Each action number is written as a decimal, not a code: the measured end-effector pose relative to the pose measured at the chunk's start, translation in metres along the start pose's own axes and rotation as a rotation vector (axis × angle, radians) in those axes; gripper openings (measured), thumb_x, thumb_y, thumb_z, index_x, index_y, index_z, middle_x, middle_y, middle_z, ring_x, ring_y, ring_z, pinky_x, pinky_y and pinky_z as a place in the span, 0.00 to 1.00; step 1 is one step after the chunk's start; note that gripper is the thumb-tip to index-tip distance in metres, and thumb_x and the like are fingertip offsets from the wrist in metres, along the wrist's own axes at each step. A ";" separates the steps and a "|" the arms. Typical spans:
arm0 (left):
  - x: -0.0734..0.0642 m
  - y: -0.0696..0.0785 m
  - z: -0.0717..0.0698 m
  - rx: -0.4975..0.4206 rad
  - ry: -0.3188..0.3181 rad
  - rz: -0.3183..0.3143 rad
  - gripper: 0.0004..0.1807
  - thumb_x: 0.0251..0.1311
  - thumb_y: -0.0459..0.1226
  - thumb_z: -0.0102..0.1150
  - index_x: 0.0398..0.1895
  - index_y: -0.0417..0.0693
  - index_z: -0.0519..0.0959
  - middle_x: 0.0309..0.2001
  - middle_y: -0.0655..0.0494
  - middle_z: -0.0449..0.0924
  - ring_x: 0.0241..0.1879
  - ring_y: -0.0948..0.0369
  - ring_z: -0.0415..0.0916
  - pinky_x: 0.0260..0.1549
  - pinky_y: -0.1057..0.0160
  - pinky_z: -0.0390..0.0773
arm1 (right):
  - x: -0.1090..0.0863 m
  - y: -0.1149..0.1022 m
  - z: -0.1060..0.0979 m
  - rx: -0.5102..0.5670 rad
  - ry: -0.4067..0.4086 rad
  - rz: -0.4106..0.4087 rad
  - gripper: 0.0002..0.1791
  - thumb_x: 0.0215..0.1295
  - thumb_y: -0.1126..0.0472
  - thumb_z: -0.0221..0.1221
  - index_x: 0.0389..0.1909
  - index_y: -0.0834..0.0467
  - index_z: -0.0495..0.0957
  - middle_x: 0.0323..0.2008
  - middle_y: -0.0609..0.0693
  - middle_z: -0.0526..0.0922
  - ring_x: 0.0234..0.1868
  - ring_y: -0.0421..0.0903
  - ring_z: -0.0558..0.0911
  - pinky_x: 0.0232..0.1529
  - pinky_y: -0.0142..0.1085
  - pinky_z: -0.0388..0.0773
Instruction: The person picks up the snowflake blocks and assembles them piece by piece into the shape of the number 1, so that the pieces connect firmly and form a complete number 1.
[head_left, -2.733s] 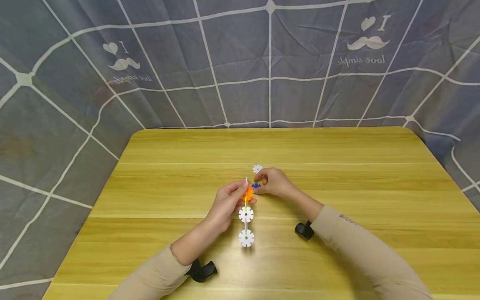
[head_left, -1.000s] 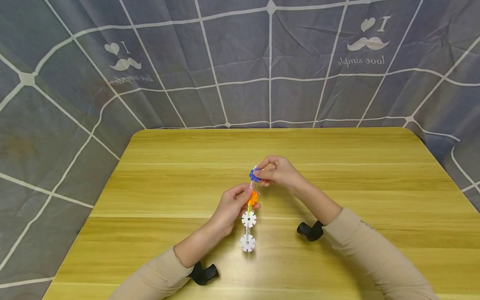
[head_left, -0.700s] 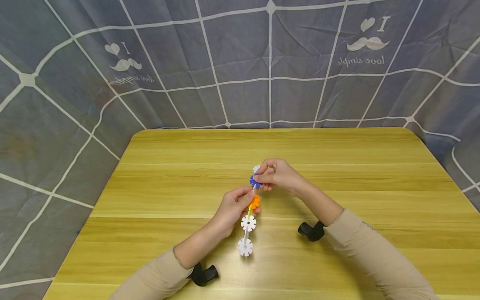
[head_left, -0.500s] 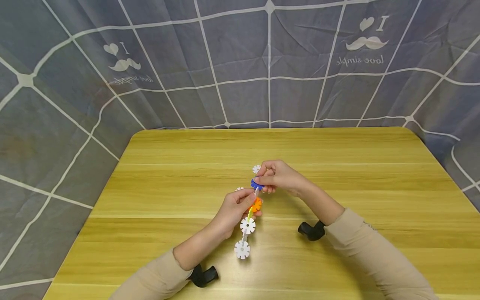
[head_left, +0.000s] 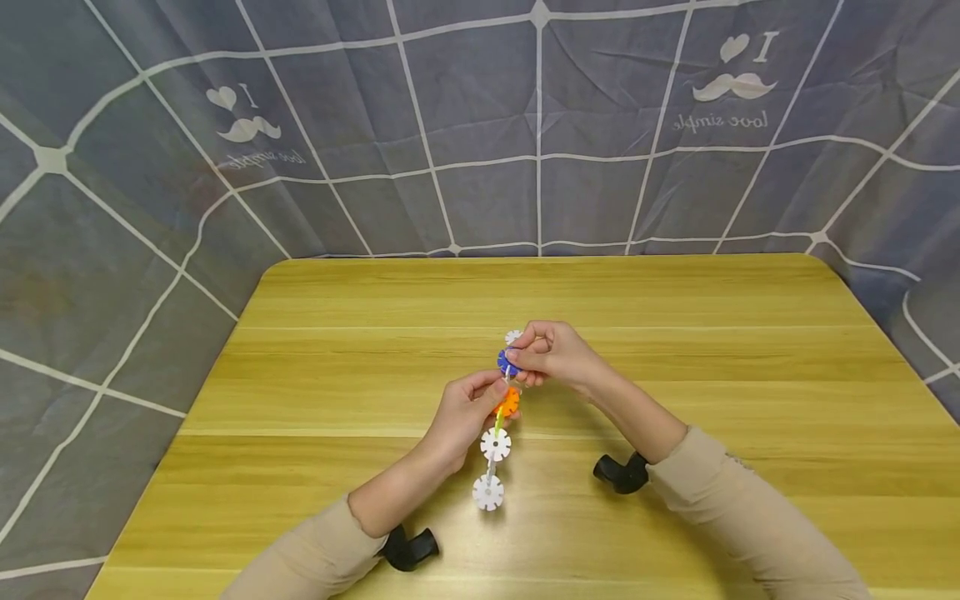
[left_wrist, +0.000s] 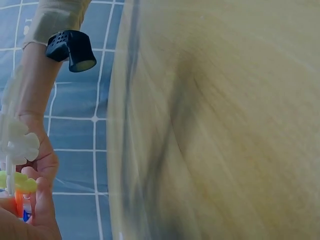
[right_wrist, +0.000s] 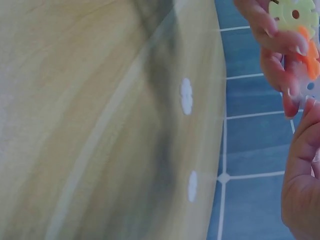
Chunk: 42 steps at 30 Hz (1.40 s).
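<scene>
My left hand [head_left: 463, 412] grips a chain of notched plastic snowflake discs near its orange disc [head_left: 509, 402]. Below that hang a yellow-green disc [head_left: 499, 420], a white disc [head_left: 496, 445] and a lowest white disc [head_left: 488, 492], linked by a pale one seen edge-on. Just above the left fingertips, my right hand [head_left: 553, 354] pinches a blue snowflake disc [head_left: 507, 361] between thumb and fingers. A translucent disc [right_wrist: 310, 89] shows between the two hands in the right wrist view, where the blue disc is hidden. In the left wrist view only a sliver of blue disc [left_wrist: 26, 215] appears.
Two loose white discs lie on the wooden table, a nearer white disc [right_wrist: 186, 96] and another white disc [right_wrist: 192, 186]. Black wrist mounts, a left mount [head_left: 408, 550] and a right mount [head_left: 621, 473], stick out from the forearms. A grey checked cloth [head_left: 480, 125] surrounds the table.
The right hand has taken the blue disc and brought it to the chain's upper end. Both hands dipped slightly and rose again, while the chain's lower end swung a little.
</scene>
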<state>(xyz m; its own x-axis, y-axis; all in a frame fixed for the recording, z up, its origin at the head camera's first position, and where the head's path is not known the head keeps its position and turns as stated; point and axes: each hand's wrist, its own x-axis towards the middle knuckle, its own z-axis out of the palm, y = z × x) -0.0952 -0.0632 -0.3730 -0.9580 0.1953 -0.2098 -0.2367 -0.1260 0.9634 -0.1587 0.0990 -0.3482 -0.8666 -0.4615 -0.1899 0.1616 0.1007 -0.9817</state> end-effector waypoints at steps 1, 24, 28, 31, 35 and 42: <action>0.000 0.000 0.000 -0.005 0.008 -0.007 0.16 0.68 0.32 0.47 0.53 0.27 0.71 0.38 0.39 0.80 0.25 0.64 0.80 0.28 0.71 0.79 | 0.001 0.001 0.000 0.006 0.002 0.000 0.04 0.63 0.71 0.56 0.33 0.66 0.71 0.19 0.48 0.80 0.18 0.38 0.76 0.19 0.25 0.73; 0.010 0.014 -0.005 -0.242 -0.006 -0.163 0.18 0.66 0.30 0.47 0.55 0.26 0.67 0.34 0.53 0.80 0.28 0.65 0.81 0.29 0.75 0.79 | 0.000 0.011 -0.005 0.047 -0.009 0.029 0.16 0.62 0.74 0.54 0.50 0.76 0.68 0.24 0.49 0.82 0.23 0.39 0.79 0.29 0.29 0.80; 0.011 0.012 -0.005 -0.242 -0.005 -0.167 0.18 0.68 0.31 0.45 0.56 0.26 0.67 0.34 0.51 0.80 0.28 0.64 0.81 0.30 0.74 0.79 | 0.000 0.014 -0.003 0.029 0.006 0.024 0.16 0.60 0.74 0.56 0.49 0.75 0.69 0.24 0.48 0.81 0.21 0.38 0.77 0.28 0.27 0.79; 0.012 0.010 -0.005 -0.232 -0.003 -0.170 0.17 0.68 0.31 0.46 0.55 0.27 0.68 0.35 0.50 0.79 0.30 0.63 0.82 0.31 0.72 0.80 | 0.000 0.015 -0.002 0.028 0.013 0.022 0.16 0.60 0.74 0.56 0.49 0.75 0.70 0.23 0.48 0.81 0.21 0.38 0.77 0.27 0.27 0.78; 0.013 0.008 -0.004 -0.214 0.014 -0.168 0.15 0.68 0.32 0.47 0.53 0.29 0.69 0.36 0.50 0.80 0.31 0.62 0.82 0.32 0.71 0.80 | 0.000 0.016 -0.001 0.025 0.021 0.027 0.17 0.60 0.73 0.57 0.49 0.74 0.70 0.23 0.48 0.82 0.21 0.39 0.78 0.27 0.28 0.79; 0.014 0.005 -0.005 -0.176 0.032 -0.169 0.14 0.68 0.31 0.46 0.51 0.30 0.70 0.39 0.43 0.81 0.29 0.63 0.82 0.22 0.76 0.77 | 0.000 0.017 -0.001 -0.001 0.044 0.028 0.17 0.57 0.72 0.60 0.47 0.73 0.73 0.22 0.47 0.81 0.22 0.39 0.77 0.28 0.29 0.79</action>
<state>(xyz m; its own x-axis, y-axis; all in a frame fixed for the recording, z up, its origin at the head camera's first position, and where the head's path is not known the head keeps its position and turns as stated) -0.1103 -0.0662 -0.3716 -0.9064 0.1978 -0.3732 -0.4158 -0.2622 0.8709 -0.1564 0.1019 -0.3649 -0.8817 -0.4191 -0.2164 0.1854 0.1140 -0.9760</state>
